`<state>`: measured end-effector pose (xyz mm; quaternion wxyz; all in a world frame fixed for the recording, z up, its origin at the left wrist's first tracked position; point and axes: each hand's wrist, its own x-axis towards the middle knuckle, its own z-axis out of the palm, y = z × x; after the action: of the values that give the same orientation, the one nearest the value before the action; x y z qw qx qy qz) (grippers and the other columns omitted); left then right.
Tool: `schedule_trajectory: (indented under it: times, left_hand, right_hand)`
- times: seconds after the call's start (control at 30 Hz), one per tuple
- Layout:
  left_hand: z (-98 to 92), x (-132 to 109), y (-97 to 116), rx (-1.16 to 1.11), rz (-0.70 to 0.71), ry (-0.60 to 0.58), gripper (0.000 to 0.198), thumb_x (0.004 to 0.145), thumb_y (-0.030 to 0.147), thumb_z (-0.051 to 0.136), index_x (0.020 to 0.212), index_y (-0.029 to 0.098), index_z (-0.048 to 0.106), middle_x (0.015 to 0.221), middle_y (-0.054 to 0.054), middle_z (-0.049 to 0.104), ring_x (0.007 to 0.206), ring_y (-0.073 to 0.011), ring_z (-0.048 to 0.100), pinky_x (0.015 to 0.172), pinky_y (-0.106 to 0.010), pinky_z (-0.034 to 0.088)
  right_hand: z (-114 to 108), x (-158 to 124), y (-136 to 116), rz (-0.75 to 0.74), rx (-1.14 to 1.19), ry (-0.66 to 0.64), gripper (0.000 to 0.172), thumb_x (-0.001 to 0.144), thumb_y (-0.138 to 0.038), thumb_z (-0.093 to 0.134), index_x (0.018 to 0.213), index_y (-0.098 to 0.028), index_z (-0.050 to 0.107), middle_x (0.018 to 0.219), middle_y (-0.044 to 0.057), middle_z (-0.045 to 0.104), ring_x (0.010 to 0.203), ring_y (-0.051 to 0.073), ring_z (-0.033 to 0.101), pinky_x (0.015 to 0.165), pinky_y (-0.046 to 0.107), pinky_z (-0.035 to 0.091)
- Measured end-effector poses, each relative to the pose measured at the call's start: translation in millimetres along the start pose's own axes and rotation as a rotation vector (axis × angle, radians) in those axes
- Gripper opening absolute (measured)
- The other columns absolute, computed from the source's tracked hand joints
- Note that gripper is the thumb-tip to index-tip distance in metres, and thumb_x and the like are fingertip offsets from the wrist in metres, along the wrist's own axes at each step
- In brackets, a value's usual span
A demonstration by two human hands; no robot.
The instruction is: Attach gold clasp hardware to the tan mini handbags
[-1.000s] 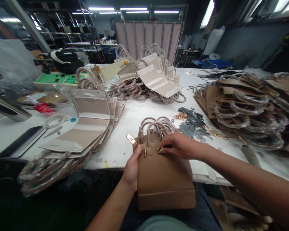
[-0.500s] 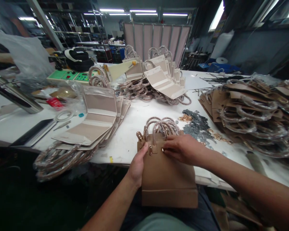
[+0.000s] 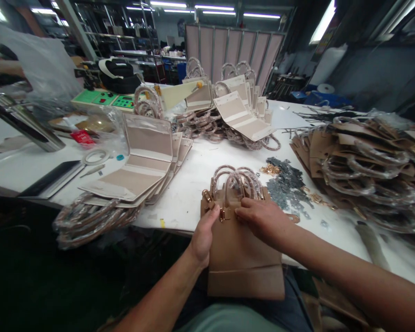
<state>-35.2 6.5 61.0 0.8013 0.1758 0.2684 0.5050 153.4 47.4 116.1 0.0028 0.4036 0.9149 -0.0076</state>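
Observation:
A small tan handbag (image 3: 242,258) with plastic-wrapped handles (image 3: 235,182) rests over the white table's front edge (image 3: 173,223) and my lap. My left hand (image 3: 203,235) grips its left side, thumb up near the gold clasp (image 3: 224,214). My right hand (image 3: 263,219) lies curled on the bag's top front, fingertips pinched beside that clasp; what they pinch is hidden. A gold fitting (image 3: 206,196) sticks out at the bag's upper left corner.
Stacks of beige bag panels (image 3: 141,170) lie to the left, more (image 3: 238,115) at the back, and a heap of tan pieces with wrapped handles (image 3: 363,161) on the right. Loose gold and grey hardware (image 3: 283,184) lies beyond the bag. A green control box (image 3: 107,100) stands far left.
The gold strap end at the bag's upper left has folded down towards the bag. My right hand's fingers shifted slightly left to the clasp. The view moved a little closer.

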Motion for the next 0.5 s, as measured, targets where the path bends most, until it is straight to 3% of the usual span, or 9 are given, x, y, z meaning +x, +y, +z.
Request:
schedule_trajectory:
  times: [0.27, 0.4, 0.5]
  left_hand:
    - [2.0, 7, 17, 0.320, 0.024, 0.045, 0.057, 0.070, 0.031, 0.092, 0.121, 0.013, 0.073, 0.112, -0.013, 0.077, 0.103, -0.0314, 0.072, 0.099, -0.043, 0.053]
    - [1.9, 11, 26, 0.576, 0.136, 0.095, 0.055, 0.069, 0.028, 0.091, 0.119, 0.016, 0.071, 0.118, -0.012, 0.075, 0.108, -0.0305, 0.069, 0.100, -0.041, 0.050]
    - [1.3, 14, 31, 0.839, 0.240, 0.192, 0.061, 0.070, 0.030, 0.091, 0.124, 0.019, 0.066, 0.118, -0.011, 0.074, 0.110, -0.0306, 0.068, 0.100, -0.041, 0.049]
  right_hand:
    - [-5, -1, 19, -0.112, 0.360, 0.063, 0.007, 0.097, -0.016, 0.067, 0.100, -0.020, 0.072, 0.104, 0.006, 0.065, 0.087, 0.018, 0.063, 0.074, 0.026, 0.045]
    - [4, -10, 14, -0.016, 0.434, 0.178, 0.032, 0.091, -0.008, 0.065, 0.120, -0.021, 0.068, 0.106, 0.007, 0.066, 0.094, 0.022, 0.065, 0.081, 0.031, 0.051]
    - [18, -26, 5, 0.087, 0.529, 0.337, 0.059, 0.093, -0.010, 0.064, 0.149, -0.025, 0.050, 0.127, 0.011, 0.064, 0.113, 0.027, 0.063, 0.097, 0.040, 0.053]
